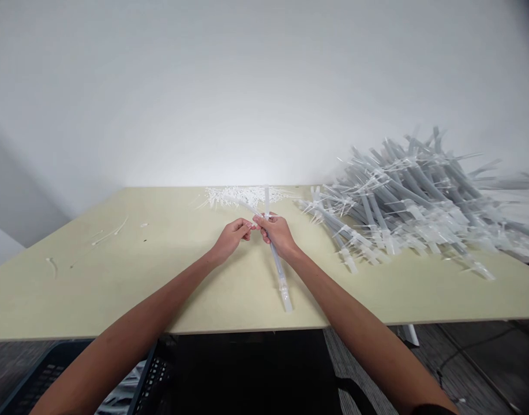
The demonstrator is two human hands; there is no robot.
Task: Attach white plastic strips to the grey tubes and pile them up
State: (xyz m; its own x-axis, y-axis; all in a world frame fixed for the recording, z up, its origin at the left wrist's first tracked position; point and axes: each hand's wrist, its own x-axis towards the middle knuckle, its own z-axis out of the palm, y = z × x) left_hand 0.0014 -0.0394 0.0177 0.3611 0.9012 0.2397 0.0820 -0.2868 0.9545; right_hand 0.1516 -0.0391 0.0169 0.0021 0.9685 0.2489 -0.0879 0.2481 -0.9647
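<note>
Over the middle of the table, my right hand (pixel 276 231) is closed around a branched piece of clear tubing (pixel 276 262). One branch points up, another slants up to the left, and the long leg runs down toward the front edge, ending in a clear, wider sleeve. Right beside it, my left hand (pixel 237 235) is closed in a pinch at the right fingertips. A small white bit, which looks like a cable tie (pixel 252 225), shows between its fingers; most of it is hidden. Behind the hands lies a heap of white cable ties (pixel 229 196).
A large pile of similar tubing assemblies (pixel 402 190) covers the right of the table (pixel 160 288). Several loose ties and scraps (pixel 111 233) lie on the left. Below the front edge at left stands a dark basket (pixel 147 374) with tubing inside. A wall stands behind.
</note>
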